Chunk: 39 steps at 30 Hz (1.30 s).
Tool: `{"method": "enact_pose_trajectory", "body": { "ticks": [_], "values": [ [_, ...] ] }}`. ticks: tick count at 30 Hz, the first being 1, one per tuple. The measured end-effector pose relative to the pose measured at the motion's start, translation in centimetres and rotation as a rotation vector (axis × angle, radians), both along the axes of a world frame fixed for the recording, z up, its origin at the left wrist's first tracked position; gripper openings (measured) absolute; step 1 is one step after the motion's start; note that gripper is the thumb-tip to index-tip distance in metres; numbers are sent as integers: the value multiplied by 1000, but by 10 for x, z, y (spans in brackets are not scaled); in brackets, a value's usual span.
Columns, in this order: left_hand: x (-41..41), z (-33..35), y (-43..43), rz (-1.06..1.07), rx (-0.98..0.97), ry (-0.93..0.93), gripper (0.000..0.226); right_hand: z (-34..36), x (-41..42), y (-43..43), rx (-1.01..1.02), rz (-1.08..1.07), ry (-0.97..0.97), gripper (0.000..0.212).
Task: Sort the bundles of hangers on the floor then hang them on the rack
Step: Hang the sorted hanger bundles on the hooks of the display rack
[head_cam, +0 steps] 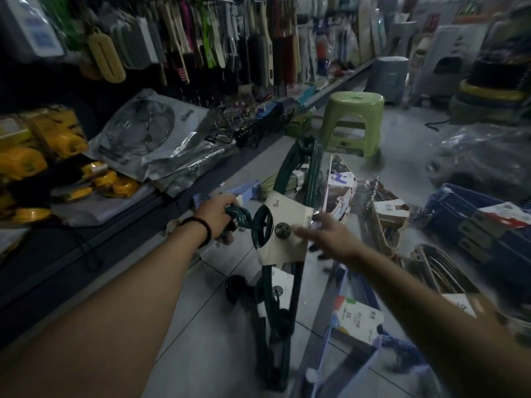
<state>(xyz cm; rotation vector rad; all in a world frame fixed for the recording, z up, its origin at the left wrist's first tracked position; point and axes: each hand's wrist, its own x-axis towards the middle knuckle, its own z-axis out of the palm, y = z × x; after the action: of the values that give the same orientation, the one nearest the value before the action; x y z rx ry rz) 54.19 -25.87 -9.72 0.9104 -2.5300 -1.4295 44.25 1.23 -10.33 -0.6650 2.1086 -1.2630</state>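
Note:
My left hand grips the hooks of a dark green hanger bundle wrapped in a cream paper label, lifted above the floor. My right hand is blurred, fingers spread, at the right edge of that label. A second dark green bundle lies on the tiles below. More bundles cover the floor on the right: wooden hangers, blue ones, brown ones and a blue pack with a white label.
A shelf runs along the left with yellow packs and a bagged fan grille. Brushes hang on the rack above. A green plastic stool stands ahead in the aisle. A clear plastic bag lies far right.

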Motion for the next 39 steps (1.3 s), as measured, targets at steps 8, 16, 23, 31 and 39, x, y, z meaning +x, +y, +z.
{"method": "enact_pose_trajectory", "body": {
  "ticks": [8, 16, 23, 31, 39],
  "values": [
    [16, -84, -13, 177, 383, -306, 28, -107, 54, -38, -15, -131, -358, 39],
    [14, -163, -8, 177, 209, -394, 28, -164, 77, -45, 382, -135, -23, 48],
    [9, -169, 12, 88, 104, -472, 52, -179, 87, -39, 516, -93, 25, 41],
    [15, -173, 8, -11, 111, -495, 61, -161, 68, -30, 714, 82, 214, 42],
    [2, -156, -8, -31, 22, -470, 53, -148, 50, -12, 734, 84, 427, 34]
  ]
}}
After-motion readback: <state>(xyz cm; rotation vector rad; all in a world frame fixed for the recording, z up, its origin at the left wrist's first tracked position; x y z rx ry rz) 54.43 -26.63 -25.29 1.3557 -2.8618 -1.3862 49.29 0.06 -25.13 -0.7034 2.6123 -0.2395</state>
